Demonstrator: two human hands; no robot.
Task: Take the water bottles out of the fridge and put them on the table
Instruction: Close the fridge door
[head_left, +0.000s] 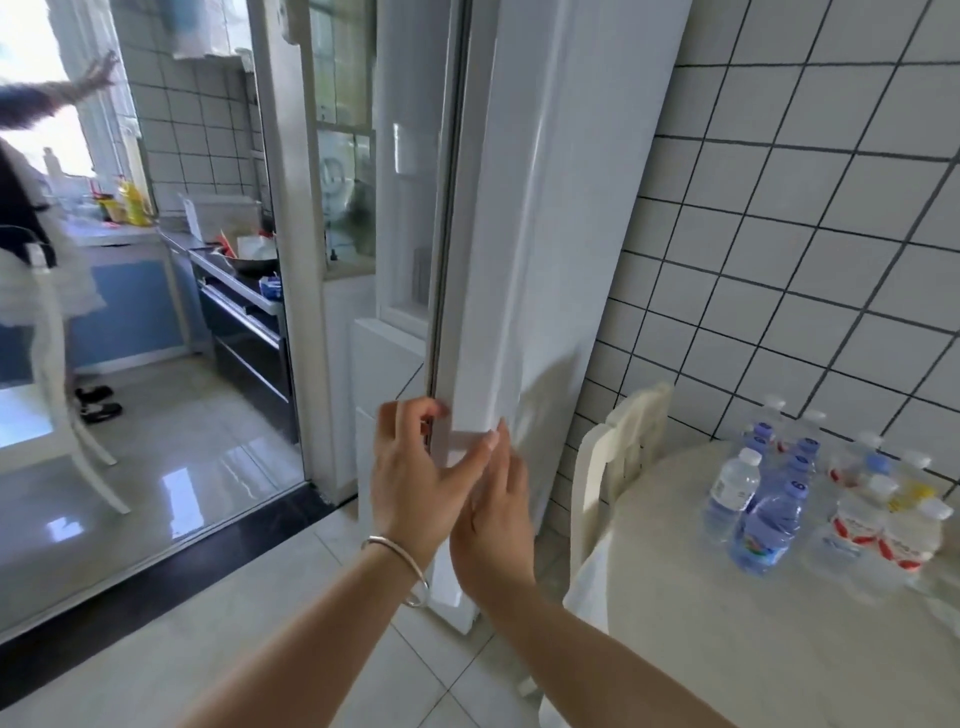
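We have both hands on the fridge door (524, 234): our left hand (415, 483) curls its fingers (415, 415) round the door's edge, our right hand (493, 514) lies flat against its face, fingers straight. The water bottles (831, 499) stand clustered on the table (727, 623) to our right

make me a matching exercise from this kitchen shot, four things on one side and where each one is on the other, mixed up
Things:
1. water bottles
2. left hand
3. wok
4. bracelet

Places:
A. on the stove in the kitchen at the back
B. on the left wrist
C. clustered upright on the round table
D. fingers curled round the edge of the fridge door

Pairs: 1-C, 2-D, 3-A, 4-B
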